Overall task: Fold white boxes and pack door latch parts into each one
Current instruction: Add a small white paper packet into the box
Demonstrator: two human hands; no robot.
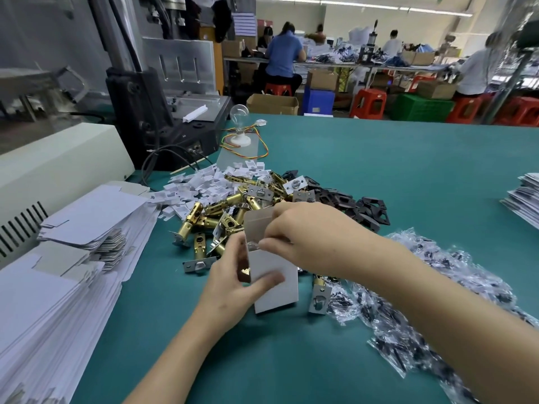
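Note:
A small white box (pixel 277 282) stands upright on the green table (pixel 379 176), its top flap raised. My left hand (pixel 233 282) grips the box at its left side, thumb across the front. My right hand (pixel 306 237) is over the box's open top, fingers curled and pinching something small at the opening; what it pinches is hidden. Behind the box lies a heap of brass door latches (pixel 221 211). Black plates (pixel 364 208) lie to its right and small white plastic pieces (pixel 201 185) to its left.
Stacks of flat white box blanks (pixel 73 258) fill the left edge. Clear bags of dark screws (pixel 408 287) spread at the right. A second paper stack (pixel 525 196) sits far right. A machine (pixel 163 106) and a light bulb (pixel 239 123) stand behind. People work at far tables.

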